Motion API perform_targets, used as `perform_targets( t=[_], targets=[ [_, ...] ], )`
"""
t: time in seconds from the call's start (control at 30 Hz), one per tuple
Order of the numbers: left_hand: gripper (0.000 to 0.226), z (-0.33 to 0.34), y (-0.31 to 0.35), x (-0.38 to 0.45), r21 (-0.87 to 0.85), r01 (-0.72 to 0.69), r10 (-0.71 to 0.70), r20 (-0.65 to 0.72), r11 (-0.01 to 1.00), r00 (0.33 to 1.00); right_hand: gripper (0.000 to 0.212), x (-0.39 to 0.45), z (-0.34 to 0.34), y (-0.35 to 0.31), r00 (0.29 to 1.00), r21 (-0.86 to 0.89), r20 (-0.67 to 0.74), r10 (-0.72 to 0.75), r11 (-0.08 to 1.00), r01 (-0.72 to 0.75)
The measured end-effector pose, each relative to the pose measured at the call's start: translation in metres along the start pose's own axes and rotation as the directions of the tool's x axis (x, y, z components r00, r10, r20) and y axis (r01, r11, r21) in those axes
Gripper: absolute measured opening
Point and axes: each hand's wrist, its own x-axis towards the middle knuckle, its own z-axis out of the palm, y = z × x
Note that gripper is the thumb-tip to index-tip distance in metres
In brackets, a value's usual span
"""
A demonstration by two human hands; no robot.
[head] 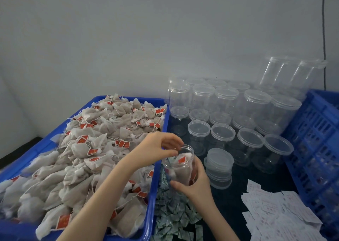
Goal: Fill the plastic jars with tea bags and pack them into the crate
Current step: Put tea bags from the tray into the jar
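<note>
My right hand (pixel 197 183) grips a clear, lidless plastic jar (pixel 178 164) from below and the right, tilted a little toward the tray. Inside it sit tea bags, one with a red tag (pixel 182 160). My left hand (pixel 161 143) hovers at the jar's mouth, fingers loosely curved over the rim, thumb and fingertips apart, nothing pinched between them. A blue tray (pixel 159 149) heaped with beige tea bags (pixel 88 154) fills the left. The blue slatted crate (pixel 319 140) stands at the right edge, with jars dimly visible through its slats.
Several empty lidded jars (pixel 250 140) stand in rows behind the held jar, taller ones at the back. A stack of loose lids (pixel 219 167) sits right of my right hand. Green-white packets (pixel 174 215) lie beside the tray, white sachets (pixel 273 213) near the crate.
</note>
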Motion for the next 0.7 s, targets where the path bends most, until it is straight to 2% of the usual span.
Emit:
perform_targets(
  t=[0.07,0.13,0.17,0.23,0.3,0.37,0.4,0.53,0.7],
  targets=[
    [0.037,-0.006,-0.003,0.001,0.074,0.009,-0.004,-0.072,0.997,0.997,0.1,-0.002,-0.001,0.0,1.0,0.013,0.0,0.003,1.0,-0.003],
    [0.033,-0.013,-0.01,0.002,0.281,0.108,-0.05,-0.209,0.954,0.977,0.095,-0.003,-0.002,0.0,1.0,0.026,-0.009,0.003,1.0,-0.003],
    [0.027,-0.016,-0.016,0.002,0.404,0.192,-0.093,-0.251,0.895,0.963,0.094,-0.003,-0.003,0.0,1.0,0.035,-0.014,0.006,0.999,-0.006],
    [0.02,-0.016,-0.027,0.0,0.618,0.336,-0.282,-0.187,0.711,0.941,0.096,-0.003,-0.004,-0.001,1.0,0.047,-0.017,0.009,0.999,-0.008],
    [0.034,-0.01,-0.038,-0.007,0.763,0.359,-0.533,-0.022,0.538,0.846,0.098,-0.002,-0.006,-0.002,1.0,0.052,-0.012,0.009,0.999,-0.009],
    [0.042,-0.005,-0.04,-0.013,0.807,0.356,-0.686,0.082,0.472,0.723,0.093,-0.002,-0.007,-0.002,1.0,0.053,-0.012,0.005,0.999,-0.004],
    [0.042,-0.004,-0.04,-0.015,0.812,0.353,-0.711,0.103,0.464,0.696,0.091,-0.002,-0.007,-0.003,1.0,0.053,-0.013,0.004,0.999,-0.003],
    [0.044,-0.002,-0.036,-0.014,0.84,0.333,-0.711,0.085,0.428,0.698,0.086,-0.004,-0.006,-0.002,1.0,0.039,-0.016,-0.001,0.999,0.002],
    [0.037,-0.003,-0.033,-0.012,0.82,0.36,-0.708,0.076,0.444,0.702,0.089,-0.005,-0.006,-0.002,1.0,0.037,-0.012,-0.004,0.999,0.005]
  ],
)
